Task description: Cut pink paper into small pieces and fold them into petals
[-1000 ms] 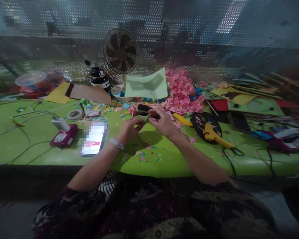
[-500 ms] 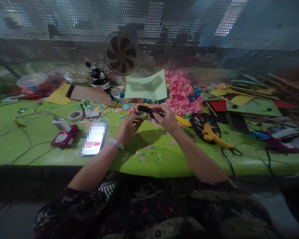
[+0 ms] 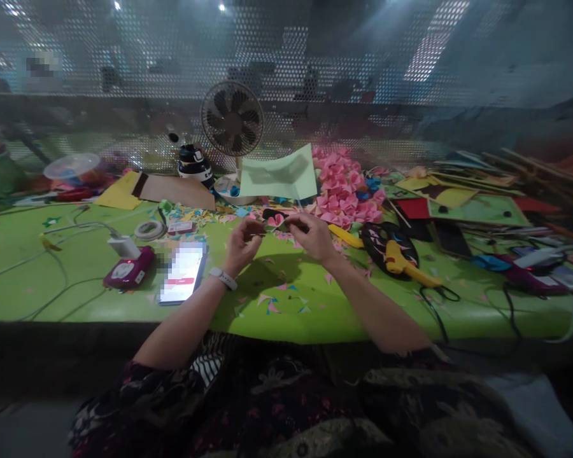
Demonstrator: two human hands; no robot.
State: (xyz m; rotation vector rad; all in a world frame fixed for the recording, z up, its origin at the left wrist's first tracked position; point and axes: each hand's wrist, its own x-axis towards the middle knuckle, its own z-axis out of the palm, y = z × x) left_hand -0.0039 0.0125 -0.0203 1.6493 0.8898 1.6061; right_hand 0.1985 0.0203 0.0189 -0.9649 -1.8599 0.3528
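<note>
- A clear lidded plastic container (image 3: 71,166) stands at the far left of the green table (image 3: 52,280); its contents show only as blurred red and orange shapes.
- A round black tray (image 3: 386,238) lies right of the hands; a yellow glue gun (image 3: 403,261) rests across it, nozzle end over the tray and handle pointing toward the near right.
- The left hand (image 3: 239,242) and the right hand (image 3: 312,234) are raised just above the table, in front of the pile of pink paper flowers (image 3: 344,187).
- A small pink paper piece (image 3: 277,221) sits between the two hands, at the fingertips. The right thumb and forefinger are closed on its right end. The left fingers are curled close to its left end; whether they pinch it cannot be told.
- A black object lies just behind the paper piece; its kind is not clear.
- A white wristband (image 3: 223,278) sits on the left wrist.
- A lit phone (image 3: 182,272) lies just left of the left forearm; a magenta device (image 3: 130,273) with a white plug lies beyond it.
- A desk fan (image 3: 232,121) and a pale green sheet (image 3: 277,175) stand behind the hands, near the mesh wall.
- Coloured paper scraps (image 3: 277,299) are scattered under the hands; that near strip up to the table edge is otherwise open.
- Card sheets (image 3: 463,203) and cables (image 3: 439,305) crowd the right side.
</note>
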